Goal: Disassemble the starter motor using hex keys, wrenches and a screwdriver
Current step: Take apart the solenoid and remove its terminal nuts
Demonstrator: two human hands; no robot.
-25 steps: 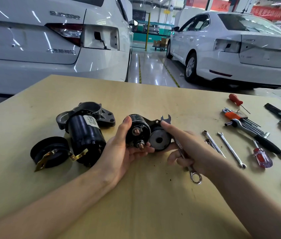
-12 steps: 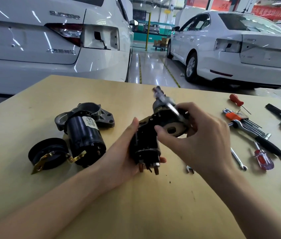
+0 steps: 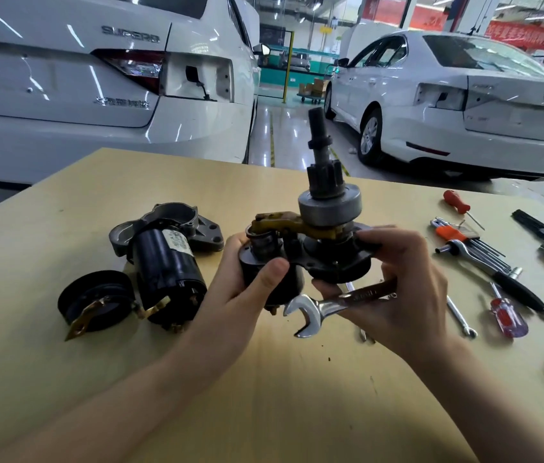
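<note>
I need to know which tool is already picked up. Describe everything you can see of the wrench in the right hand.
The wrench is shiny, chrome-looking metal with stamped lettering on its shank. Its open-end jaw points left and down; the other end is hidden in the right hand, which pins it under the held starter assembly, clear of the table.

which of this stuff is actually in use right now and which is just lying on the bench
In use:
- solenoid and pinion drive assembly, held in the left hand and the right hand
- combination wrench, in the right hand

Lying about:
- motor body
- black end cap
- hex key set
- ratchet handle
- red screwdriver
- spare wrench
</note>
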